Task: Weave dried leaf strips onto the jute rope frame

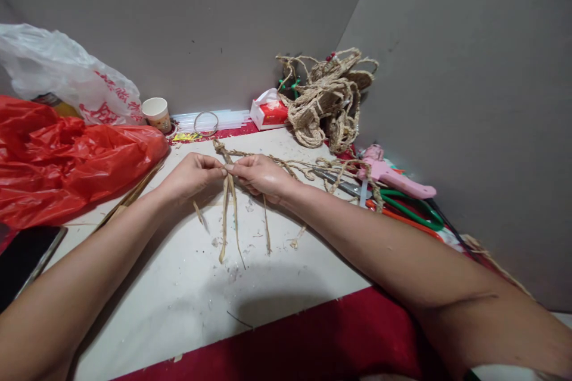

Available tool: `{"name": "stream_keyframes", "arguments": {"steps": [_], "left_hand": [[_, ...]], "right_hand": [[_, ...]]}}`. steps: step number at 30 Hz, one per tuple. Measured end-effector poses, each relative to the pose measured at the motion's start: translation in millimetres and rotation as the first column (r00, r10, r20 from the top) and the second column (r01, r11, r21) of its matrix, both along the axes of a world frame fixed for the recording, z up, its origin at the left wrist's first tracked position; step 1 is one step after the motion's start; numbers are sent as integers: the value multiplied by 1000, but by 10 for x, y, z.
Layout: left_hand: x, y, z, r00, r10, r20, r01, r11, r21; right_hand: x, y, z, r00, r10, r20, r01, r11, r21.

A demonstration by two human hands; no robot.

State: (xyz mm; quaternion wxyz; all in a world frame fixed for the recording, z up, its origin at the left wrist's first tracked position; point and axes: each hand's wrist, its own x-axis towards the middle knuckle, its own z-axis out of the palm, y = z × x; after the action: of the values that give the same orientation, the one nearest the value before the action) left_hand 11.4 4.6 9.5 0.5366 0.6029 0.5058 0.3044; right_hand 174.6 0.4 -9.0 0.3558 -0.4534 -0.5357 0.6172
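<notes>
Left forearm (102,244) and right forearm (379,256): nearest the head camera, bare, reaching in from the bottom corners.
Red cloth (339,333): along the bench's near edge.
Bench (179,309): white top, scattered with small scraps.
Left hand (190,177): fingers pinched closed on the straw strands (224,214), thumb uppermost.
Right hand (263,175): fingers closed in a pinch on same strands, thumb tip at left hand's thumb.
Straw strands: mid-bench, gripped between both hands; knotted top end beyond the fingers, loose tails hanging toward the camera.
Braided cord (286,162): runs right from beyond the hands toward tools.
Tools, right: pink glue gun (395,178), green-handled scissors (413,209) just beside it; blades point toward the hands.
Rope bundle (324,98): heaped at back right, by the wall.
Tissue pack (273,113): red and white, just left of the bundle.
Back edge: translucent sticks (235,118), thin ring (206,133), paper cup (156,112).
Left side: red plastic bag (84,161), white plastic bag (58,62) behind it, phone (29,256) nearer, dark screen.
</notes>
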Motion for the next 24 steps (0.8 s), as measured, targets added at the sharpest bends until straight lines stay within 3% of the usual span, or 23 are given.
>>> {"name": "stream_keyframes", "arguments": {"steps": [5, 13, 19, 24], "left_hand": [[-8, 40, -53, 999, 39, 28, -40, 998, 47], [-40, 57, -65, 994, 62, -87, -51, 991, 121], [-28, 27, -3, 999, 48, -17, -47, 999, 23], [-79, 40, 58, 996, -60, 63, 67, 990, -124]], "right_hand": [[24, 13, 35, 996, 60, -64, -65, 994, -89], [36, 17, 8, 990, 92, -111, -103, 989, -104], [53, 20, 73, 977, 111, -183, -152, 961, -231], [60, 32, 87, 974, 113, -196, -161, 956, -247]]}}
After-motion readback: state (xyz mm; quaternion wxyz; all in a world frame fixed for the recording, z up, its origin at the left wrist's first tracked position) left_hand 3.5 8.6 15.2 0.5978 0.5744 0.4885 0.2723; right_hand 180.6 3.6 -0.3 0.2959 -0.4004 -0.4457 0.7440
